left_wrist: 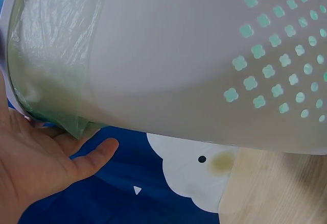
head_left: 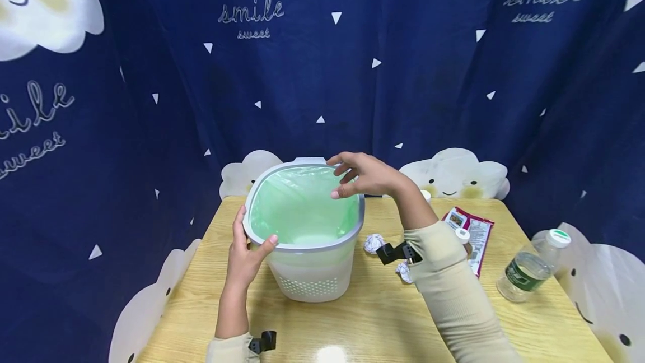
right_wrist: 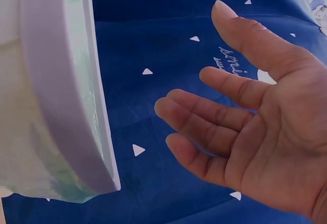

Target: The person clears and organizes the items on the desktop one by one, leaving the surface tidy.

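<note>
A white trash bin (head_left: pixel 314 282) with a grey rim and small cut-out holes stands on the table. Lining it is a thin green trash bag (head_left: pixel 297 209), whose edge folds over the outside, as the left wrist view shows. My left hand (head_left: pixel 244 256) rests on the bin's left side at the rim, its thumb stretched out and some fingertips hidden by the bag edge (left_wrist: pixel 56 71). Above the right back of the rim hovers my right hand (head_left: pixel 370 175), fingers loosely bent. In the right wrist view that hand is apart from the rim (right_wrist: pixel 51 66) and holds nothing.
Crumpled paper balls (head_left: pixel 373 243) lie right of the bin. Partly behind my right sleeve are a red snack packet (head_left: pixel 481 237) and a white-capped bottle (head_left: pixel 462 234). A clear plastic bottle (head_left: pixel 529 270) stands at the table's right. A blue curtain (head_left: pixel 302 83) hangs behind.
</note>
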`<state>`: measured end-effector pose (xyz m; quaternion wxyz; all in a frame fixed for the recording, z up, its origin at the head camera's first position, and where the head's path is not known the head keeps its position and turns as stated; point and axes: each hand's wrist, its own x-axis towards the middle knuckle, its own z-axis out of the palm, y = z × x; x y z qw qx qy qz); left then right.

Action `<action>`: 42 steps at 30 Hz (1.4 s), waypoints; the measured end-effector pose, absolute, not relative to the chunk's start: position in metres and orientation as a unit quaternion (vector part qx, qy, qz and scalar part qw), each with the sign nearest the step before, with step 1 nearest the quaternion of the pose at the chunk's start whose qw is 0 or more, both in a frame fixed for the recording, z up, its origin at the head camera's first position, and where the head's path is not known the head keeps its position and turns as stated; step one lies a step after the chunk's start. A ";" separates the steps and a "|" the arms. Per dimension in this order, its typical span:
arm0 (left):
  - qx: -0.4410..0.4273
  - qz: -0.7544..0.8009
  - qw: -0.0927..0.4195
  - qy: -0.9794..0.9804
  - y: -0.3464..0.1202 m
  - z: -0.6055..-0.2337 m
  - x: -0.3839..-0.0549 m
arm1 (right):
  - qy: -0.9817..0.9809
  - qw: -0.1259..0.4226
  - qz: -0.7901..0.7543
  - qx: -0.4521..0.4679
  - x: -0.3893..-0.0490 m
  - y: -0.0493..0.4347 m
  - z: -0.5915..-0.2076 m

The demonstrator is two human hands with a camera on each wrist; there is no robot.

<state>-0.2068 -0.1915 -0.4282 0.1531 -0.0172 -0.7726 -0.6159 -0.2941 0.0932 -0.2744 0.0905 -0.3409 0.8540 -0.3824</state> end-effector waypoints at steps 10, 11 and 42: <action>-0.018 -0.621 0.141 -0.771 -0.188 -0.415 -0.200 | 0.825 0.055 -0.440 -0.351 -0.283 0.109 -0.294; -0.018 -0.620 0.141 -0.771 -0.186 -0.411 -0.197 | 0.824 0.050 -0.442 -0.351 -0.282 0.111 -0.295; -0.023 -0.618 0.156 -0.770 -0.192 -0.428 -0.206 | 0.804 -0.011 -0.530 -0.269 -0.255 0.163 -0.368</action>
